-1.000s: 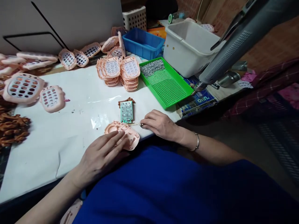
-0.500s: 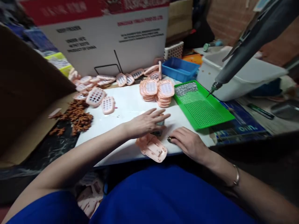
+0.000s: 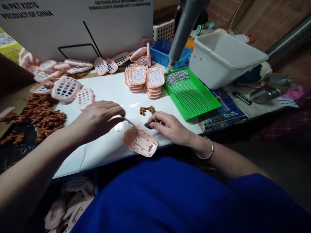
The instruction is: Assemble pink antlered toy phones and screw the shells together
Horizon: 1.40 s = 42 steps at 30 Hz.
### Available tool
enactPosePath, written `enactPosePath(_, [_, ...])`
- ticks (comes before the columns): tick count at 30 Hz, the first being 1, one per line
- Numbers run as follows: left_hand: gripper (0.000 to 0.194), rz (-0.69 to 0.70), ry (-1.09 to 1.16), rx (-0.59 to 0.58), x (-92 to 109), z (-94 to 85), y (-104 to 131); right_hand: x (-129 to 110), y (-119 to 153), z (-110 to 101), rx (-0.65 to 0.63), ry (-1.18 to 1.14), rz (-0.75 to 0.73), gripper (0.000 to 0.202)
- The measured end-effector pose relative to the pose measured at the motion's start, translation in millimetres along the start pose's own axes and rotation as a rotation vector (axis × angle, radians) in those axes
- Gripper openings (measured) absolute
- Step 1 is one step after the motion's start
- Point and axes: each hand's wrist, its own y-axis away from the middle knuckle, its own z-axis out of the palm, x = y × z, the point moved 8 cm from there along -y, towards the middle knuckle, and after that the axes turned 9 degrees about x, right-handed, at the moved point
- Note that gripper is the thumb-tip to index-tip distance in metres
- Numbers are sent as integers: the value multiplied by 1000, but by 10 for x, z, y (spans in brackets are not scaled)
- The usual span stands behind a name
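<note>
My left hand (image 3: 100, 118) is closed on a thin pale stick-like part (image 3: 129, 121) that slants down toward a pink plastic shell. My right hand (image 3: 168, 127) pinches a small dark round part (image 3: 148, 126), with a thin wire running from it toward the shell. The pink shell (image 3: 143, 144) lies open side up at the front edge of the white work surface (image 3: 102, 149). Just beyond my right hand rests a brown branched piece (image 3: 147, 110). Two stacks of pink grid-faced covers (image 3: 139, 76) stand farther back.
A green tray (image 3: 194, 100) with small silver screws is at right, under a hanging grey screwdriver (image 3: 187, 26). Behind are a blue bin (image 3: 159, 51) and a white tub (image 3: 218, 61). Brown pieces (image 3: 46, 116) are heaped at left, near loose pink covers (image 3: 66, 88).
The view has shifted. My left hand, spread before, has moved left of the shell and closed on the thin part. My right hand has brought the dark part over the shell. The brown piece is now visible.
</note>
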Motion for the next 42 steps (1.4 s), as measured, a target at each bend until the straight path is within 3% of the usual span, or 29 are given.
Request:
enactPosePath(4, [11,-138,-60,195,166,-251,364,-72,-86,173,-95,-33,-101,12])
enactPosePath(8, [7,-591,88,235,249,-241,808,-53,-103,277,-169,-65,-90,9])
enactPosePath(10, [16,-853,243,285,278,-172,1025,51,-36,348,-209,-162,110,7])
enactPosePath(12, [24,-1066,415,353,306,-70,1183,162,124,486,-258,-357,402,7])
enactPosePath(14, [25,-1207,549,423,292,42,1266,178,296,640,-281,-554,602,8])
enactPosePath(15, [26,-1251,593,461,258,90,1286,155,339,686,-268,-606,623,8])
enactPosePath(17, [26,-1283,625,544,142,147,1293,83,321,691,-224,-538,510,8])
enactPosePath(21, [23,-1181,531,642,-83,102,1201,-154,50,535,-197,-85,-7,9])
enactPosePath(26, [19,-1062,257,661,84,-170,1162,-233,-305,447,-223,254,-441,27])
enactPosePath(29, [22,-1157,141,740,306,-298,1336,-188,-388,584,-327,347,-560,31])
enactPosePath(33, [26,-1348,205,811,496,-213,1586,-110,-380,835,-491,483,-616,26])
enactPosePath(42, [28,-1472,349,869,478,54,1790,-178,-325,1026,-709,823,-731,21])
